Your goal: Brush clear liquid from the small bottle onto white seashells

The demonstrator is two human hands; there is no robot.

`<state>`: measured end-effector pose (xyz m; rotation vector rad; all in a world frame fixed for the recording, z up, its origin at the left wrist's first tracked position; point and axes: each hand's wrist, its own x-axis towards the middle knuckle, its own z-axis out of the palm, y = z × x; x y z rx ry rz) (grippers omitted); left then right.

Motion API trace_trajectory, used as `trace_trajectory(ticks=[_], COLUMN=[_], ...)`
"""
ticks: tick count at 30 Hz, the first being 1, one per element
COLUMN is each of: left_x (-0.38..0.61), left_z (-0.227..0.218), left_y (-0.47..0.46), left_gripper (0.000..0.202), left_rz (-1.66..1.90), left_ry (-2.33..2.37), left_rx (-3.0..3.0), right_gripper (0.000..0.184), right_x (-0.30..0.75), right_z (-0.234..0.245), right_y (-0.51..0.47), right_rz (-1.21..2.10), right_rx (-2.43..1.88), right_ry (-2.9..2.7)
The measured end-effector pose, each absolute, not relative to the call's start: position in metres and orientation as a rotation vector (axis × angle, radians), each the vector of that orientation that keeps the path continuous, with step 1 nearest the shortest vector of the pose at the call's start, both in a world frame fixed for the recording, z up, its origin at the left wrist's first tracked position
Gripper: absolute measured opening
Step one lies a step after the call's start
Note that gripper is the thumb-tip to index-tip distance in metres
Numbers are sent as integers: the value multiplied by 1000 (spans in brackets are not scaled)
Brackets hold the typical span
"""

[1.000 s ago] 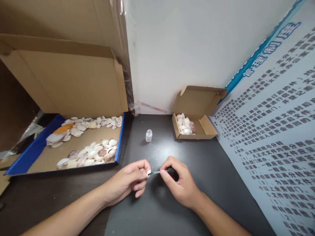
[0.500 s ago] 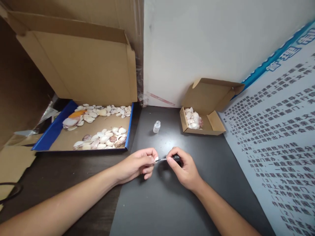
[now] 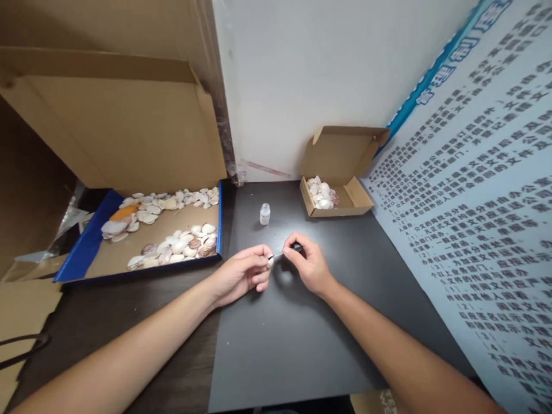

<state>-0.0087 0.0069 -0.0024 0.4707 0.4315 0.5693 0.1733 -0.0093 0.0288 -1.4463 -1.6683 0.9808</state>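
My left hand [image 3: 242,275] is closed, pinching a small white shell [image 3: 269,260] between thumb and fingers above the dark mat. My right hand [image 3: 307,265] is closed on a thin brush with a black cap [image 3: 295,248]; the brush tip touches the shell. A small clear bottle [image 3: 264,214] stands open on the mat just beyond both hands.
A large blue-edged cardboard box [image 3: 90,248] with several shells lies at the left, its lid propped up. A small cardboard box [image 3: 337,195] with shells sits at the back right. A printed poster [image 3: 478,190] leans along the right. White wall behind.
Both hands have stayed together on the shell and brush, sitting higher in the picture as the head view shifted. The right hand's grip has slid nearer the brush tip.
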Motion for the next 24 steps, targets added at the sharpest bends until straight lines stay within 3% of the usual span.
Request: trace_trajectory(ticks=[18,24], left_x=[-13,-13], left_z=[-8,-10], left_y=[13,13], left_gripper=[7,5], left_rz=[447,451], left_ry=[370,363], left_rx=[386,414], right_gripper=[15,13], right_x=[185,185], right_z=[30,31], right_y=[-15,-19], right_rz=[778,849], right_rx=[-1499,-1424], right_ry=[-1720,-1854])
